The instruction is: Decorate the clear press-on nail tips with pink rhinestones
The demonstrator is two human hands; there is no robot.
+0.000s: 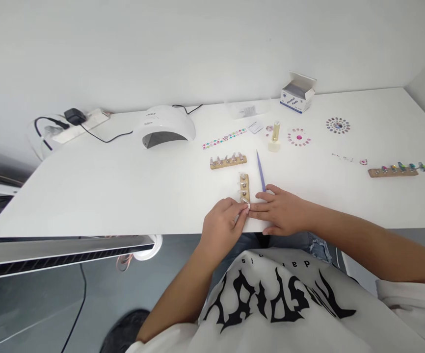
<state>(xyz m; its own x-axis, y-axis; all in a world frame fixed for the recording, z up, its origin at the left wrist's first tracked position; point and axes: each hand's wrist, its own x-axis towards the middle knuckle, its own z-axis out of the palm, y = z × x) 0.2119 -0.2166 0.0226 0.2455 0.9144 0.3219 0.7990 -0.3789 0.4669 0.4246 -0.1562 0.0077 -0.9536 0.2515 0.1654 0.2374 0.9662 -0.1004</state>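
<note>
L hand (218, 224): closed, thumb + fingertips pinching small white piece (248, 207) at near end of short tan strip (247, 188), which lies lengthwise near table (124, 196) edge, clear tips on it. R hand (286, 212): open, palm down, fingers spread, tips just beside piece; contact w/ it can't tell. Purple pointed tool (260, 170) on table, lower end at R fingers. 2nd strip (229, 164) w/ tips just beyond, approx. crosswise.
</note>
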